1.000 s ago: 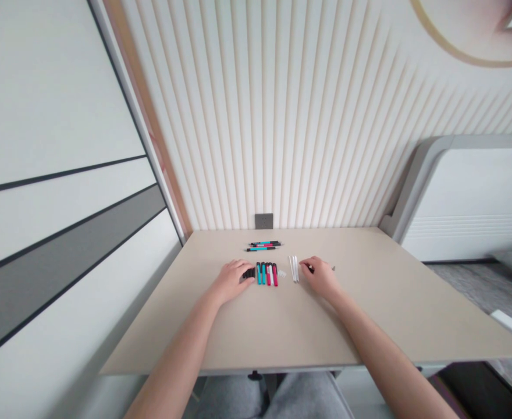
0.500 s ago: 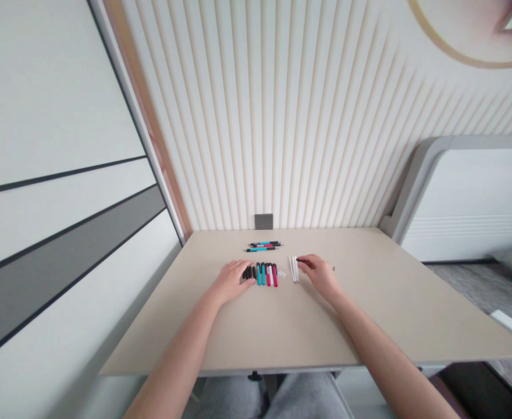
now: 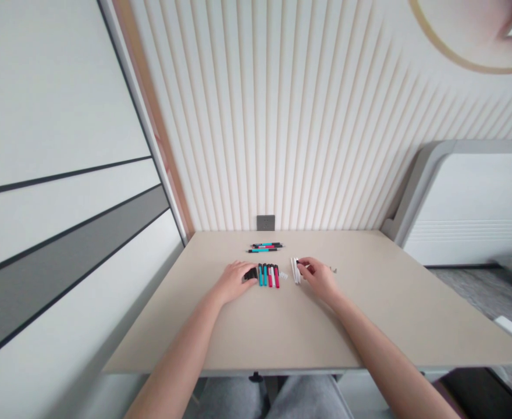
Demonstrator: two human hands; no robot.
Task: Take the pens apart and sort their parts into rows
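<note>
My left hand [image 3: 234,280] curves round a row of short black pen grips [image 3: 251,274], thumb at the near end and fingers at the far end. Beside them lie teal pen barrels [image 3: 262,275] and red and white ones [image 3: 273,276], all with black ends. Small clear pieces, perhaps springs [image 3: 284,276], lie just to their right. My right hand [image 3: 317,275] pinches a small black piece [image 3: 298,262] at the top of several thin white refills [image 3: 295,272]; its exact kind is too small to tell.
Several assembled pens [image 3: 265,247] lie crosswise farther back on the beige table [image 3: 282,331]. Tiny metallic bits [image 3: 334,270] rest right of my right hand. A dark socket [image 3: 265,223] is on the ribbed wall. A white cabinet [image 3: 85,302] stands at left.
The black grips under my left hand have drawn closer together. My right hand stays by the white refills with its fingers slightly lower. The view has shifted a little.
</note>
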